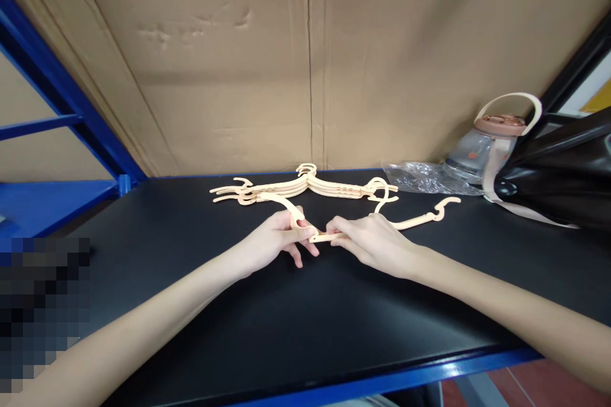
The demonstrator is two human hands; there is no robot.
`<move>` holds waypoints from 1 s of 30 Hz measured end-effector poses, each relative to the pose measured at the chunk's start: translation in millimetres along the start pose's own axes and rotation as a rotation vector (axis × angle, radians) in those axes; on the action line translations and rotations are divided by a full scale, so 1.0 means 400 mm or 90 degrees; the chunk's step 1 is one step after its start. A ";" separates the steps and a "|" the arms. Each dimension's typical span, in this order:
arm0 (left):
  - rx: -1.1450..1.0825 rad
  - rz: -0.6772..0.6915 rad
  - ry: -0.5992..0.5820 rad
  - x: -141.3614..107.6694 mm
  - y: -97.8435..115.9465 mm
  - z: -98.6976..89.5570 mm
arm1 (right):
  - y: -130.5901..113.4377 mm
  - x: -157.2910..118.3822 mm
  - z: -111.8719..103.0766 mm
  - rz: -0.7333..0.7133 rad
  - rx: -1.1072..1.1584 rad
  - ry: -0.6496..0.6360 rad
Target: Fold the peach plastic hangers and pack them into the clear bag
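Observation:
Both my hands hold a cream-coloured plastic clothes hanger (pixel 413 223) low over the black tabletop. My left hand (pixel 273 238) pinches a curved end piece (pixel 279 199) between thumb and fingers, close to the tip of the hanger's arm; its lower fingers are loosely spread. My right hand (pixel 370 240) grips that arm, fingers closed round it. Behind this hand rises the round hook (pixel 380 194), and the other arm reaches right to a curled end. Whether the curved piece is joined to the arm at my left fingers, I cannot tell.
Several matching hangers (pixel 329 187) lie stacked just beyond my hands. Crumpled clear plastic (pixel 424 177) sits at the back right, beside a clear bottle (pixel 470 156) with a strap (pixel 525 213) trailing on the table. A cardboard wall (pixel 229 89) closes off the back; a blue frame (pixel 90 121) stands left.

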State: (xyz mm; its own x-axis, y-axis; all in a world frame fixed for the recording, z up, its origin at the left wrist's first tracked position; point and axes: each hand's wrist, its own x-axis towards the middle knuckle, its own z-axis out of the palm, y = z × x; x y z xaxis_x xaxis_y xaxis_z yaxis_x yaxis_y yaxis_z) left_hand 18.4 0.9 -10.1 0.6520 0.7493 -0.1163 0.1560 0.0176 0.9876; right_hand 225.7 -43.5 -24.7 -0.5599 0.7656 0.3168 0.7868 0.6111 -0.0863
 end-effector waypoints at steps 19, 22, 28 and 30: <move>-0.015 0.032 0.124 -0.006 0.005 -0.012 | 0.009 0.007 -0.014 0.054 0.059 -0.002; -0.035 0.004 0.072 -0.011 0.006 -0.007 | 0.001 0.008 -0.012 0.045 0.085 0.011; -0.020 -0.019 0.039 -0.013 0.005 0.007 | 0.000 0.013 -0.010 0.049 0.131 0.020; -0.005 -0.026 0.019 -0.014 0.008 0.006 | 0.000 0.013 -0.007 0.045 0.159 0.017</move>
State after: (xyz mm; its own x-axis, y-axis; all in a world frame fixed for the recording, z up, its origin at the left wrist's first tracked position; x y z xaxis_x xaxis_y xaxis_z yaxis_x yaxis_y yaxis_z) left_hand 17.2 -4.8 -6.6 0.6223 0.7676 -0.1532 0.1762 0.0533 0.9829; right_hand 223.6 -40.1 -20.3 -0.4954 0.8049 0.3268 0.7337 0.5891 -0.3387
